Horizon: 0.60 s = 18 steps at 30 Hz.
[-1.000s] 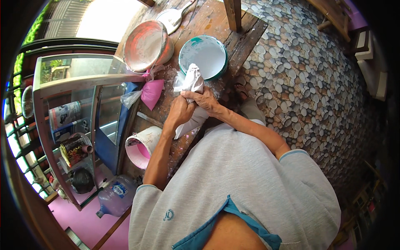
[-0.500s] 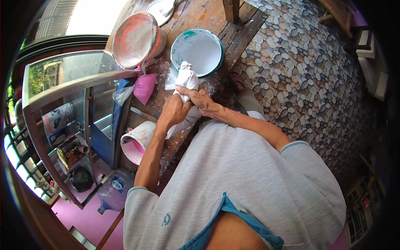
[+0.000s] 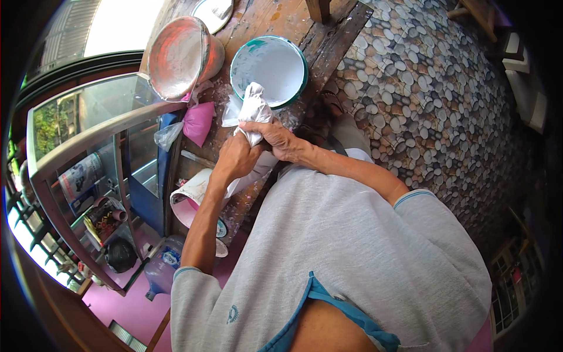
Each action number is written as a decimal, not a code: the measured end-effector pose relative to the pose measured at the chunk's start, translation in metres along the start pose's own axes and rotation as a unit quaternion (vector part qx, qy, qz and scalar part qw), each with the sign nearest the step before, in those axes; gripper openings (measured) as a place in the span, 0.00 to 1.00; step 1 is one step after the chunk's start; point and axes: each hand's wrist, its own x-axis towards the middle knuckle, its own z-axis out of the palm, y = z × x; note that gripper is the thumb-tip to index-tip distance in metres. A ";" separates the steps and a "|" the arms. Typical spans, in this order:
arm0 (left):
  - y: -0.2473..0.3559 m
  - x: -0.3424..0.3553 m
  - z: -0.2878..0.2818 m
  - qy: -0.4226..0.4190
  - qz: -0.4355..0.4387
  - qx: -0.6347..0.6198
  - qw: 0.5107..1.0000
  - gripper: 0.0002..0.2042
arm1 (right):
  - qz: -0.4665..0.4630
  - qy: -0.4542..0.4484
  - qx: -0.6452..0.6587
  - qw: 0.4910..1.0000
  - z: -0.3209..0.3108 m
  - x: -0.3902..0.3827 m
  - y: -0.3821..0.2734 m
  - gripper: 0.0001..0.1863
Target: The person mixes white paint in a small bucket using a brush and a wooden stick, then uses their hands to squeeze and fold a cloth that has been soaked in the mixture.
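Note:
Both hands are closed around the gathered neck of a white plastic bag (image 3: 254,105). Its crumpled top sticks up above my fingers, and a smooth white part hangs below between my wrists. My left hand (image 3: 237,157) grips it from the left, fingers curled in. My right hand (image 3: 278,139) wraps it from the right, thumb laid across the neck towards my left hand. Just beyond the bag stands a green-rimmed bucket (image 3: 275,70) with white material inside. A tied pink bag (image 3: 198,124) lies to the left of my hands. What fills the white bag is hidden.
An orange, white-smeared bucket (image 3: 182,58) stands at the far left of the splattered wooden table (image 3: 264,17). A white tub (image 3: 190,196) with pink inside lies near my left forearm. A glass-sided cabinet (image 3: 88,135) and a large water bottle (image 3: 164,264) are further left. Pebble-patterned flooring (image 3: 434,105) extends rightward.
My view has shifted slightly, so the buckets and table sit a little further left and up. Both hands keep their grip on the white bag.

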 end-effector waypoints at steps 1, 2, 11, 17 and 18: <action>0.003 -0.001 -0.003 -0.006 0.011 0.006 1.000 0.17 | 0.021 -0.014 0.014 1.000 0.000 0.000 -0.002 0.19; 0.004 -0.002 -0.003 -0.009 0.011 0.007 1.000 0.17 | 0.021 -0.012 0.017 1.000 0.000 0.000 -0.004 0.19; 0.000 -0.003 0.002 -0.087 -0.034 -0.018 0.995 0.16 | 0.047 -0.001 0.006 0.999 0.002 -0.002 -0.004 0.23; 0.002 -0.006 -0.004 -0.018 -0.015 -0.056 0.998 0.16 | 0.001 -0.038 -0.001 0.999 0.004 0.002 -0.009 0.26; -0.001 -0.006 -0.003 -0.021 -0.025 -0.057 0.998 0.16 | 0.007 -0.024 0.000 1.000 0.006 0.002 -0.009 0.27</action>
